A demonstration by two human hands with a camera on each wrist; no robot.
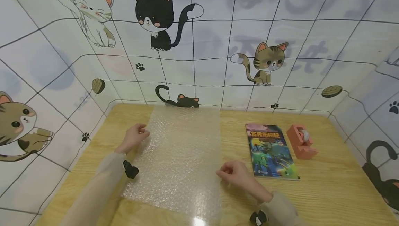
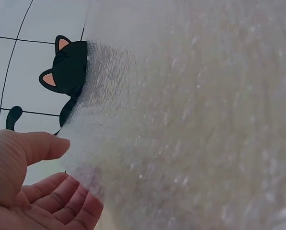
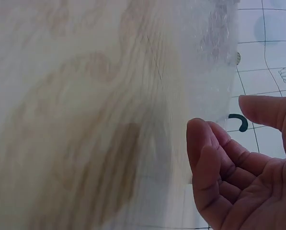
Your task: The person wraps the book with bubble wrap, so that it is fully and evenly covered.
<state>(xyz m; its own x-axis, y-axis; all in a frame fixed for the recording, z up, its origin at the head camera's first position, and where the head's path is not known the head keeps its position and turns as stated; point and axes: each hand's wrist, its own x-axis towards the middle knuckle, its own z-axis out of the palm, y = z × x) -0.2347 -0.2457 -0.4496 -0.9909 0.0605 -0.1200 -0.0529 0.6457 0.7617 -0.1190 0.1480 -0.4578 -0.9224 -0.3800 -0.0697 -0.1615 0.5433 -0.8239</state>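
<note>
1. Transparent, crinkly rectangular sheet of plastic bubble wrap (image 1: 180, 156) is lying spread out between the fingers of two hands, its left edge running by the left fingertips and its right edge by the right ones.
2. Left hand (image 1: 133, 138) is reaching to that left edge; its thumb is standing apart from loosely bent fingers, and nothing is being pinched. Some of its fingertips are lapping the sheet's edge, but whether they are pressing on it I can't tell.
3. Right hand (image 1: 237, 175) is hovering at the opposite edge, nearer the person, its fingers bending softly, its thumb parting from them, gripping nothing; I can't tell if they are touching the plastic.
4. Beyond the right fingers, off to their right, a colourful paper book with a dinosaur cover (image 1: 272, 151) is lying flat.
5. Farther right of those fingers, just beside the book, a coral-pink, blocky tape dispenser (image 1: 301, 142) is sitting.
6. Under everything, a yellowish wood-grain table (image 1: 336, 167) is stretching out around both hands.
</note>
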